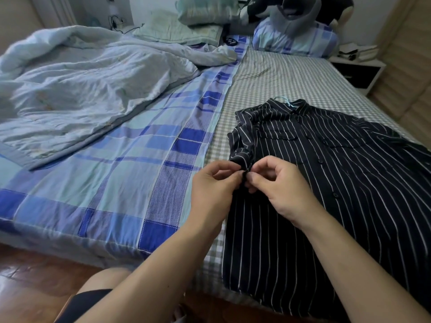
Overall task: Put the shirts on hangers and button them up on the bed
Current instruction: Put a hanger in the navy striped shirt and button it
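Filling most of the room is the bed (291,73), and on its near right part lies the black striped shirt (326,183), flat on the gingham sheet (275,80), stretching away from the pinch toward the right and up toward the headboard. Beyond the pinch, up at the collar, the light blue hook of a hanger (285,101) pokes out of the neck of the shirt. Left of the grip the bed is covered by a blue plaid sheet (130,183), and farther left and away from it a pale quilt (81,89) lies crumpled in a heap. Far past the hands, against the headboard, sit a blue plaid pillow (296,40) and a pale green pillow (182,29). A white nightstand (359,68) stands off beyond the right edge of the bed. Closer in, the left hand (214,185) and the right hand (277,185) meet at the bunched left sleeve of the shirt: both have fingers curled, each pinching a small fold of the sleeve cloth between thumb and fingertips, nearly touching one another. Just right of the grip, two dark buttons (320,161) sit along the shirt's front placket.
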